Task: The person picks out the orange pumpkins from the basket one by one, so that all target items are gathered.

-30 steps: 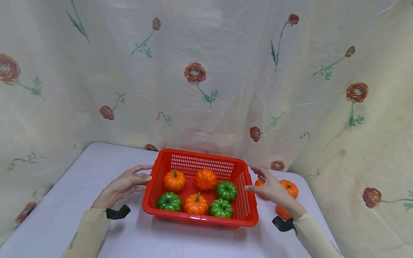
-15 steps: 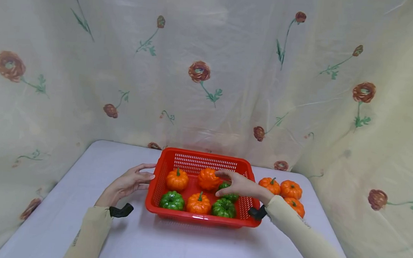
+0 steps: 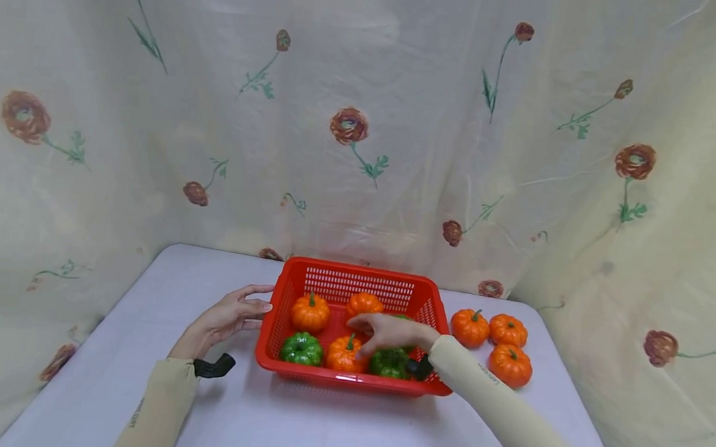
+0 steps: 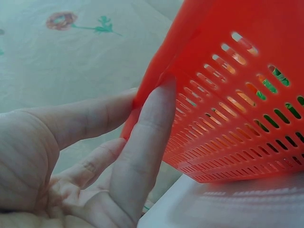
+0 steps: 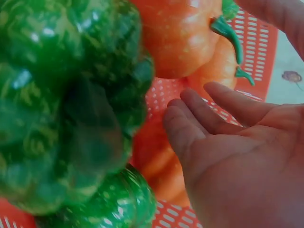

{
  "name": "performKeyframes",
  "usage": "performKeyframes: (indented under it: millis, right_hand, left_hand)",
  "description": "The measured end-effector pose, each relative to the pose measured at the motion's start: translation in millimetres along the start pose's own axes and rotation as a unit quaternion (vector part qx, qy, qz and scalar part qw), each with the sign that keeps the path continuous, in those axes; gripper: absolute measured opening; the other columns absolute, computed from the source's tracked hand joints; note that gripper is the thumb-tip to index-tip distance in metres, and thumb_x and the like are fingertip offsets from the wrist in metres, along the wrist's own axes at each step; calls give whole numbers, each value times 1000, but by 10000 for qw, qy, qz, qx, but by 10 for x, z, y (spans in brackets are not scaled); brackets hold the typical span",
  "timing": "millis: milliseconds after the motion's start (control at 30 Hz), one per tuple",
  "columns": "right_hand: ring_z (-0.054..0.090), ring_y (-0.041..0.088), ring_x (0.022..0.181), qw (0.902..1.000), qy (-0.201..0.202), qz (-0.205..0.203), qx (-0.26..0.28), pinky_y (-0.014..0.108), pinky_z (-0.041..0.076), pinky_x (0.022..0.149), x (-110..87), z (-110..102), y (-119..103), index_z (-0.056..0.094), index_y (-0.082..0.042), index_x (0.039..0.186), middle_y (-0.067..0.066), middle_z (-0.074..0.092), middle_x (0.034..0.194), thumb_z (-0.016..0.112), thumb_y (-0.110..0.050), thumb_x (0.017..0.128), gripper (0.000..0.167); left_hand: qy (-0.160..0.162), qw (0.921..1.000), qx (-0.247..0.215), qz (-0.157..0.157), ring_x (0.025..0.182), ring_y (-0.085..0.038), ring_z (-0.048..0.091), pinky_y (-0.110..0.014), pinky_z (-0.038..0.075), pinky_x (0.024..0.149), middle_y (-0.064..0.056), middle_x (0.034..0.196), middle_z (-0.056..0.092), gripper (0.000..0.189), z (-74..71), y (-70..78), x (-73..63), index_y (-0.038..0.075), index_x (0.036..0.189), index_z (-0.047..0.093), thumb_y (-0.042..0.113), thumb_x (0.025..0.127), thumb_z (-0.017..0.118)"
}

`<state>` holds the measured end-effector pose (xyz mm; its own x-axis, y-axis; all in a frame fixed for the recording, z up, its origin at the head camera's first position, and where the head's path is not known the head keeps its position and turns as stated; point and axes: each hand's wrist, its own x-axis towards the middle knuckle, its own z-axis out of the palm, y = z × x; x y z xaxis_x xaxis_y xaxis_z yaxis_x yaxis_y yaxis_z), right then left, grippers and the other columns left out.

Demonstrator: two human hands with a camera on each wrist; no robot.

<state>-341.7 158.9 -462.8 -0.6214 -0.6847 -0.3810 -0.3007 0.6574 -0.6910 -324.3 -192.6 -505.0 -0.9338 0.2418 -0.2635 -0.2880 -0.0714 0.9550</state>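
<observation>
A red plastic basket (image 3: 354,380) with slotted walls stands on the table, holding several small orange and green pumpkins. My left hand (image 3: 229,317) holds its left rim; in the left wrist view one finger (image 4: 154,114) lies against the outer wall, under the lip. Inside the basket, my right hand (image 3: 388,333) reaches over the front-middle orange pumpkin (image 3: 342,356), fingers spread about its stem; contact cannot be told. In the right wrist view that hand's fingers are extended below an orange pumpkin (image 5: 180,38), beside a large green pumpkin (image 5: 42,114).
Three orange pumpkins, one of them at the front (image 3: 510,367), sit on the white table (image 3: 247,422) right of the basket. Inside it are also a green pumpkin (image 3: 301,348) at front left and an orange one (image 3: 310,314) behind it. A flowered curtain (image 3: 399,151) surrounds the table.
My right hand has moved left from beside the basket's right rim, over the pumpkins, and down to the front-middle orange one. The left hand stays at the left rim.
</observation>
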Motion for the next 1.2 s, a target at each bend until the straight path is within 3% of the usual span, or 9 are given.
performKeyframes:
  millis: [233,700,867,1067,1200]
  right_hand:
    - [50,14,111,9987,-253,275,-342,41,41,107,44,79,12,49,-15,137,-2,55,124,78,-25,80,64]
    - [52,20,119,9993,327,180,32,43,42,108,9,33,-15,48,-12,135,3,56,127,81,-29,77,69]
    - [54,17,119,9992,404,16,25,42,43,108,-80,-50,-37,48,-11,138,1,57,130,79,-33,78,71]
    - [51,16,120,9980,586,119,-195,42,42,108,-255,-146,-63,48,-14,141,0,55,134,79,-41,77,76]
    - [49,17,121,9969,765,171,-70,43,43,107,-395,-219,-84,48,-16,141,2,52,139,79,-42,76,76]
  left_hand:
    - [2,10000,12,-16,99,-22,68,-39,57,86,-13,129,59,65,5,8,9,17,145,40,21,88,71]
    - [-44,10000,-7,-31,98,-22,68,-38,57,86,-13,129,59,66,-3,-5,-6,18,146,39,21,88,70]
    - [-35,10000,27,-22,98,-21,68,-38,57,87,-13,131,57,65,-6,0,-10,18,147,38,21,89,69]
    - [6,10000,58,-64,97,-22,69,-40,56,89,-12,128,59,65,-3,-10,-12,18,146,39,20,89,69]
    - [-25,10000,33,-63,98,-22,69,-41,56,90,-12,128,59,66,1,-6,-6,18,146,39,21,88,70]
